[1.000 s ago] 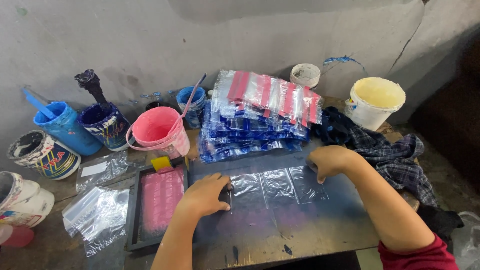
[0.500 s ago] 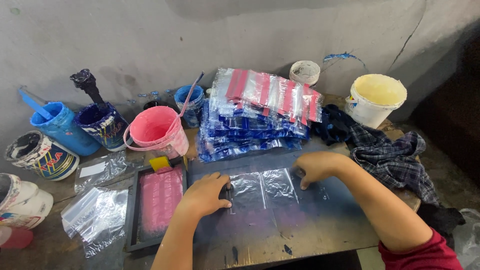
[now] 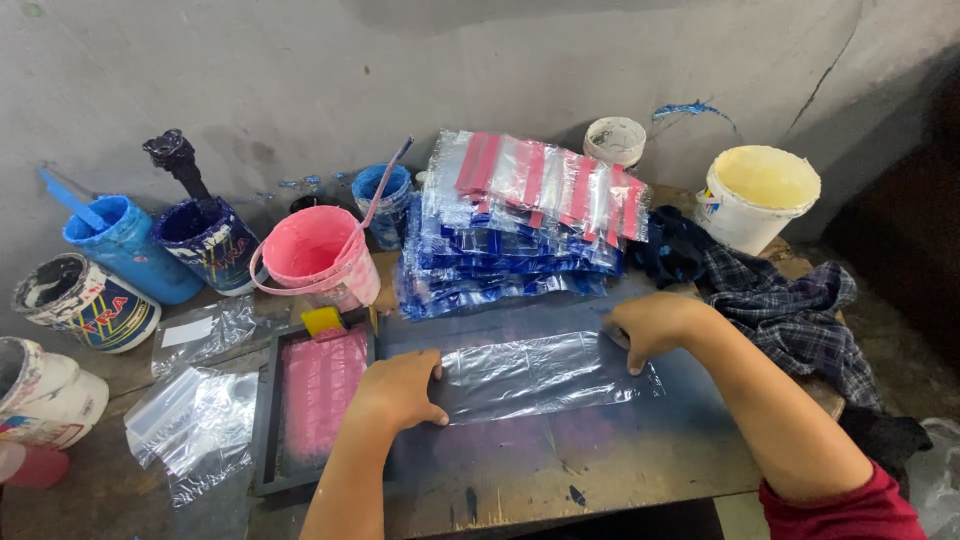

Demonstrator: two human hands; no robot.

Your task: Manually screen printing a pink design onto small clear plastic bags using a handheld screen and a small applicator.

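Flat on the stained board (image 3: 600,460), both the left hand (image 3: 400,390) and right hand (image 3: 650,325) press open-palmed on the ends of a clear plastic bag (image 3: 540,375), just beside the pink printing frame (image 3: 315,400).

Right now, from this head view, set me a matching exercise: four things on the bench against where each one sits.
Things:
1. clear bag
2. pink bucket
3. cream bucket
4. screen frame

Places:
A. far right, by the wall
B. flat under both hands
C. just left of the left hand
D. behind the frame, left of the bag stack

Pairs: 1-B, 2-D, 3-A, 4-C. The right hand presses the bag's right end.
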